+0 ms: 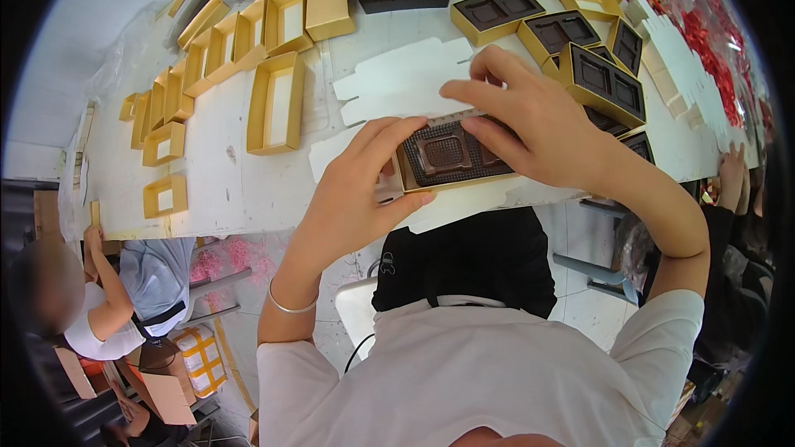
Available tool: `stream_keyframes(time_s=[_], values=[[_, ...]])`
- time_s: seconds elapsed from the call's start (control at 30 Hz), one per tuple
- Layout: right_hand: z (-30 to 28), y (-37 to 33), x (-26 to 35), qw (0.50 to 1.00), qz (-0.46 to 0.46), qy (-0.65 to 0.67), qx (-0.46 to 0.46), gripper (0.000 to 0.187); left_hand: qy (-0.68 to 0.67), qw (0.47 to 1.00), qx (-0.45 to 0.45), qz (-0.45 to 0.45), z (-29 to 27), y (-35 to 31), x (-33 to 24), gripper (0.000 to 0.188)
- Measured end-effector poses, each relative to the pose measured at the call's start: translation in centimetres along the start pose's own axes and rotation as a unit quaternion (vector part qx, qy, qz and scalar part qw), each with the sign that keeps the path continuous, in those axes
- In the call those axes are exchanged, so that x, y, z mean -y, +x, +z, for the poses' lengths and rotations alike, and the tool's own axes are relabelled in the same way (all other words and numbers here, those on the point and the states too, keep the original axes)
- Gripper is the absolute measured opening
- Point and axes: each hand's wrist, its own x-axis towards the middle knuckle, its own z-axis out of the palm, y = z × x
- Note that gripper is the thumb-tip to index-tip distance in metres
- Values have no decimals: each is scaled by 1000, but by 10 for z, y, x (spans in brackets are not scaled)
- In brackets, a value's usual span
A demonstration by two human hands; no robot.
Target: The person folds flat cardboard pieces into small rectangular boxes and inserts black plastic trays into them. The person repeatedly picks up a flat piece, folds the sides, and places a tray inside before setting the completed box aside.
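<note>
At the near edge of the white bench (pixel 207 190), both hands close on a gold box (pixel 451 157) with a brown tray: left hand (pixel 364 178) grips its end, right hand (pixel 530 124) presses fingertips on top. Judging by this, seating the tray is under way; gentle even pressure comes next.
</note>
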Motion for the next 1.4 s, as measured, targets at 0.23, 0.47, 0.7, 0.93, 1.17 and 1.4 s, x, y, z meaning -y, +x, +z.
stream_keyframes(time_s=[0.23,0.47,0.7,0.93,1.17,1.4], values=[[-22,-41,-3,987,-89,-22,134,57,-5,1000,17,3,0,-2,0,64],[-4,-40,4,993,-105,-26,52,49,-20,998,49,-20,-3,-3,3,66],[-25,-47,-8,962,-216,-152,75,42,2,998,65,8,-8,1,1,64],[-4,-40,-20,934,-280,-219,-7,36,-12,997,74,4,-12,4,9,65],[2,-49,-18,958,-247,-148,-4,34,12,998,62,-5,-10,2,9,70],[8,-59,-9,966,-199,-151,67,56,55,996,71,-11,-14,1,5,66]])
